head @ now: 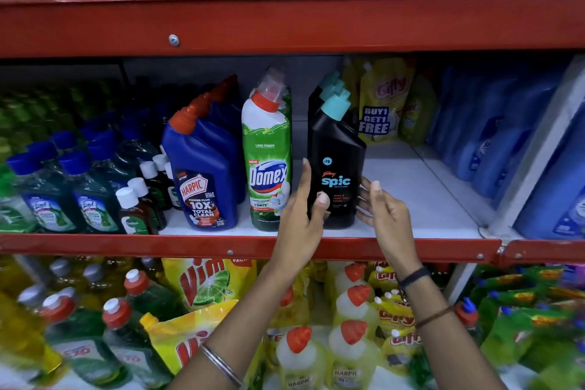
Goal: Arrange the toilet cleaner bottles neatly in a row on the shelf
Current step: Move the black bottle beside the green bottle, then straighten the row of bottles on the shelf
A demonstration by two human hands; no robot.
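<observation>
On the white middle shelf [421, 199] a black Spic bottle [336, 155] with a teal cap stands upright at the front, with more black bottles lined up behind it. My left hand [302, 218] grips its left side, thumb across the front label. On the bottle's right side my right hand [384, 215] has its fingers spread, and they touch the bottle's edge or nearly so. A green and white Domex bottle [267, 161] stands just to the left, then a blue Harpic bottle [202, 174], each heading a row.
Small Dettol bottles [136, 209] and green Lizol bottles [47, 196] fill the shelf's left. Yellow Giffy pouches [384, 104] sit at the back right, blue bottles [493, 142] far right. The red shelf lip [126, 244] runs along the front, above more dish liquid bottles and pouches.
</observation>
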